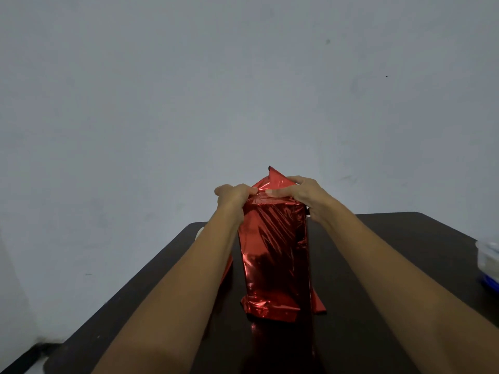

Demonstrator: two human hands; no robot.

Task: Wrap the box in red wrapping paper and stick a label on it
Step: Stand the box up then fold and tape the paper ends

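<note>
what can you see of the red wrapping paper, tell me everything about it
The red wrapping paper is glossy, metallic-looking foil, creased and wrinkled, wrapped round a tall upright shape that stands on the dark table. A pointed flap sticks up at the top, where the left hand and the right hand both grip it. Loose edges flare out at the base on both sides. What it covers is hidden.

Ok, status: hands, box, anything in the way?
Left hand and right hand pinching red wrapping paper flaps at top. Box upright on table, covered, no label seen. Plastic container far right, apart.
</note>
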